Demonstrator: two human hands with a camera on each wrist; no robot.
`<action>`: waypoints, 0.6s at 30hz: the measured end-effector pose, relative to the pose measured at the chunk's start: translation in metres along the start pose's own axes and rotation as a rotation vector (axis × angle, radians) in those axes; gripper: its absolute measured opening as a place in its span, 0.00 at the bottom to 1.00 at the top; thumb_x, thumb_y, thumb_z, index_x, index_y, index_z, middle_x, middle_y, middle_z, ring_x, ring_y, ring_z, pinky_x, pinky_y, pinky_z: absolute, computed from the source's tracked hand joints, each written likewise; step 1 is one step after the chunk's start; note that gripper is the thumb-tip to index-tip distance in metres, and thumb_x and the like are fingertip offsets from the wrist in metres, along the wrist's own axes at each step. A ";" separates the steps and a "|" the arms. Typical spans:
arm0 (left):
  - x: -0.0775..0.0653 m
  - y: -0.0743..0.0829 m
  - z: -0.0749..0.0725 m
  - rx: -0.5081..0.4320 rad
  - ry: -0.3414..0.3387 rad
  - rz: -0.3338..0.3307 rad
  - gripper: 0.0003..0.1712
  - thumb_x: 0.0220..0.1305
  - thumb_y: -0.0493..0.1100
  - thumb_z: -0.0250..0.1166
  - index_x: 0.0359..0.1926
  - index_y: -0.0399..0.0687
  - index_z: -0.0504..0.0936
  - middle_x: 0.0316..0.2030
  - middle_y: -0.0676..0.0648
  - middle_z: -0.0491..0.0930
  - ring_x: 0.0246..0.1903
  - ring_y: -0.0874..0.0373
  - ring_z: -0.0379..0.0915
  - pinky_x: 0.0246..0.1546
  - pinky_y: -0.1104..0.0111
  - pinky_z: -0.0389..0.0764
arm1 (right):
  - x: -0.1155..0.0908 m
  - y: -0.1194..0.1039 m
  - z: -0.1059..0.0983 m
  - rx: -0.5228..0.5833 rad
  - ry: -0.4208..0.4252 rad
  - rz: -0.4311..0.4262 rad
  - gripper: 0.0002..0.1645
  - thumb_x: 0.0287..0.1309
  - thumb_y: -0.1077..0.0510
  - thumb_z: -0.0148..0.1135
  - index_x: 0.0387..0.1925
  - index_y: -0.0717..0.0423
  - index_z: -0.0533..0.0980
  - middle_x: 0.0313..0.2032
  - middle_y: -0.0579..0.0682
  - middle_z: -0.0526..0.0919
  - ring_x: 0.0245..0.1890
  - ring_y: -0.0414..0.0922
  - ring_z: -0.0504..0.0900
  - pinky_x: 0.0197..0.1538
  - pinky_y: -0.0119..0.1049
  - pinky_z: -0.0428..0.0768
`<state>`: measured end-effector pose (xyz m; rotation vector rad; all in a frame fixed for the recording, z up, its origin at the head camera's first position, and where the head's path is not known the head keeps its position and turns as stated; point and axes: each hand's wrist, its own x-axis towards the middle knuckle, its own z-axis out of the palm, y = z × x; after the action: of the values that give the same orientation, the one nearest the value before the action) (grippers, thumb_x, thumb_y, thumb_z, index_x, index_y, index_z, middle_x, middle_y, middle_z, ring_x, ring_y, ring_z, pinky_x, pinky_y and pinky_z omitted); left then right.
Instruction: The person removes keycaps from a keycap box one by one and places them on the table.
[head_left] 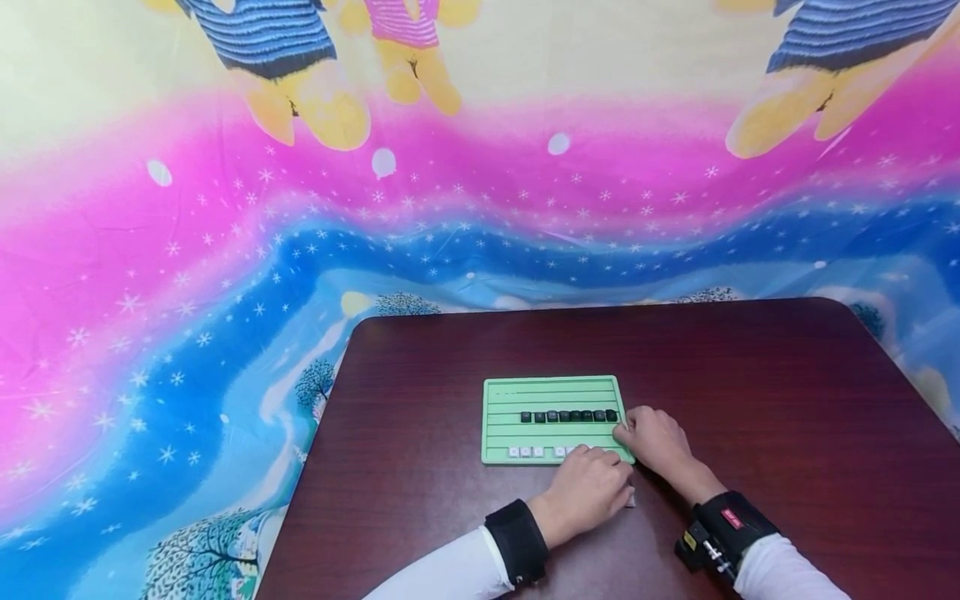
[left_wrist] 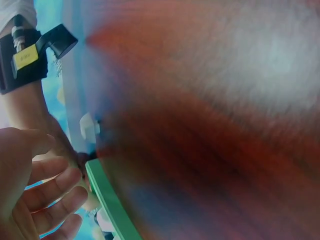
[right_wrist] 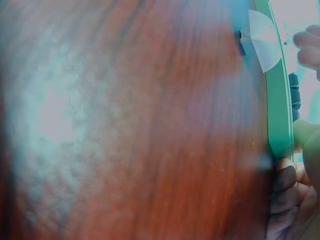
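Observation:
A light green ridged board [head_left: 551, 431] lies on the table. A row of small black keycap-like blocks [head_left: 576, 416] crosses its middle, and several white ones [head_left: 527, 452] stand along its front ridge. My right hand [head_left: 660, 442] grips the board's right edge, thumb on top and fingers curled at the side, as the right wrist view shows. My left hand [head_left: 588, 492] hovers at the front right corner, covering part of the white row. Its fingers [left_wrist: 55, 192] are loosely bent with nothing between them. Just beyond them, a loose white block [head_left: 631, 500] sits on the table, partly hidden.
The dark red-brown table [head_left: 420, 392] has rounded far corners. Behind it hangs a colourful printed cloth [head_left: 465, 183]. Black bands with small cameras [head_left: 693, 546] are strapped round the wrists.

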<state>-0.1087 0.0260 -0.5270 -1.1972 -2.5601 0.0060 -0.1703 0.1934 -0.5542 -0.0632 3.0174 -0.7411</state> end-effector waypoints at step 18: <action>0.005 -0.028 -0.009 -0.023 0.085 -0.090 0.12 0.61 0.56 0.57 0.38 0.59 0.83 0.32 0.60 0.78 0.35 0.65 0.75 0.35 0.72 0.73 | 0.000 0.001 0.000 0.007 0.024 -0.046 0.21 0.44 0.55 0.57 0.08 0.49 0.56 0.09 0.41 0.53 0.12 0.40 0.51 0.17 0.33 0.52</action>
<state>-0.1300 0.0106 -0.5138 -1.0654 -2.5438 -0.0930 -0.1702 0.1940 -0.5546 -0.1242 3.0453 -0.7620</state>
